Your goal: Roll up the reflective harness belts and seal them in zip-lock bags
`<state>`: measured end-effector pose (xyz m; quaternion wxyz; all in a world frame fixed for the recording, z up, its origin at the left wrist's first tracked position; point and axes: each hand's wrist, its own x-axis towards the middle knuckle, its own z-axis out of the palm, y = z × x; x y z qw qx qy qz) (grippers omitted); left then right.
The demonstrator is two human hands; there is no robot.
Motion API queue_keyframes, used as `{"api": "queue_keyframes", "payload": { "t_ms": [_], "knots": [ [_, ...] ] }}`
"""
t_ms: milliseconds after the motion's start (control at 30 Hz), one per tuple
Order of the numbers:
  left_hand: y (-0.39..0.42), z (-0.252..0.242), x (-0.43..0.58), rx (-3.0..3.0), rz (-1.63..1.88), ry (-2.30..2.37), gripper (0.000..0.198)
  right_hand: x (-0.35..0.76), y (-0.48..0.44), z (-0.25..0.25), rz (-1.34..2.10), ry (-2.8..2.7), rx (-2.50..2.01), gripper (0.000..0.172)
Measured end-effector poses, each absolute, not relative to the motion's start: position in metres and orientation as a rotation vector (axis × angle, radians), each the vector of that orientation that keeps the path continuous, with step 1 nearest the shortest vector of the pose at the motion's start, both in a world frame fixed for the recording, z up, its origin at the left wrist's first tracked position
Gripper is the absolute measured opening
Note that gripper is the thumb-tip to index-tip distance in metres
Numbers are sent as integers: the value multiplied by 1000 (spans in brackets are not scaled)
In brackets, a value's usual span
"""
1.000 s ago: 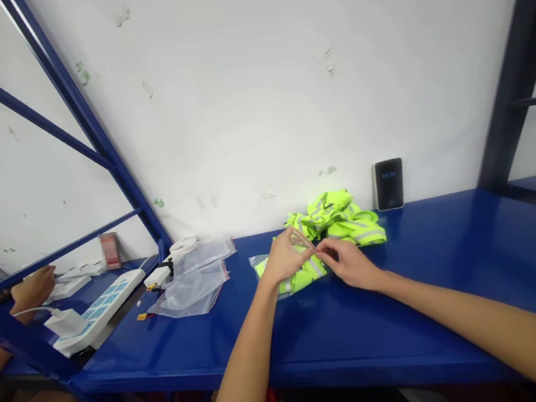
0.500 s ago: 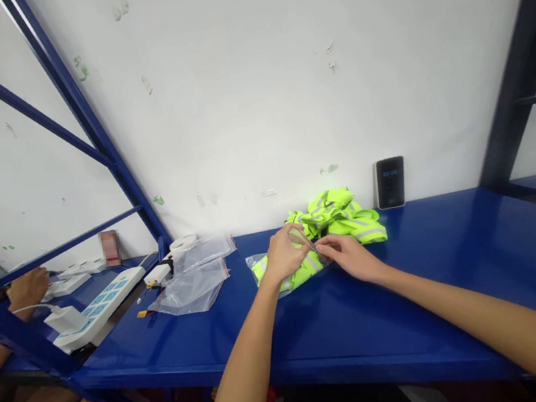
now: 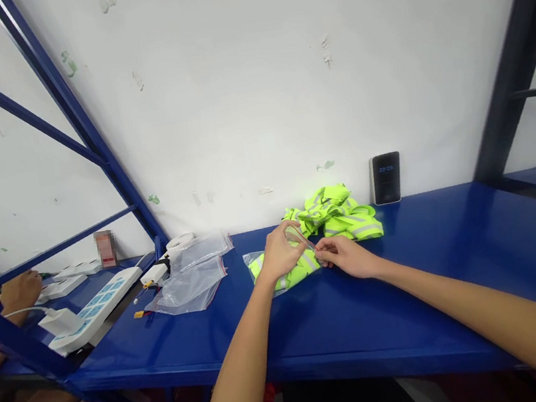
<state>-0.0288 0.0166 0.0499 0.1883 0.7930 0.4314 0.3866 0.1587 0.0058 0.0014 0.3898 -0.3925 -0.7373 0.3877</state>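
A clear zip bag (image 3: 252, 264) lies on the blue table with a folded neon-yellow reflective vest (image 3: 295, 275) inside it. Its open edge is raised and faces right. My left hand (image 3: 281, 250) is closed on that edge at the upper side, thumb and fingers curved around it. At the lower end of the same edge, my right hand (image 3: 344, 255) pinches the bag between thumb and fingers. Right behind the hands sits a loose heap of neon-yellow reflective vests (image 3: 351, 219), crumpled against the wall.
Flat empty zip bags (image 3: 193, 286) lie left, beside a small white fan (image 3: 181, 242) and a white adapter (image 3: 155, 275). A dark-screened clock device (image 3: 386, 178) leans at the wall. Beyond the blue frame (image 3: 81, 131) are a power strip (image 3: 98, 310) and another person's hand (image 3: 22, 291).
My right hand has shifted slightly left and its fingers have closed more tightly on the bag's edge. My left hand keeps its hold. The view has moved a little.
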Motion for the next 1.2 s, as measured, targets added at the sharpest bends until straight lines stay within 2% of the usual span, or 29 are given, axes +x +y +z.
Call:
{"api": "queue_keyframes", "payload": {
  "t_ms": [233,467,800,1000,1200],
  "knots": [
    [21,51,-33,2194,1119,1264,39,152,6,2,879,-1836,-1011,26],
    [19,51,-34,2235,1118,1314,39,158,7,0,1141,-1720,-1087,29],
    [25,48,-40,2218,1088,1288,37,157,8,6,1029,-1860,-1047,23],
    [24,51,-41,2208,1132,1299,38,161,6,8,792,-1995,-990,21],
    [23,47,-39,2218,1147,1276,37,157,3,6,948,-1894,-957,27]
  ]
}}
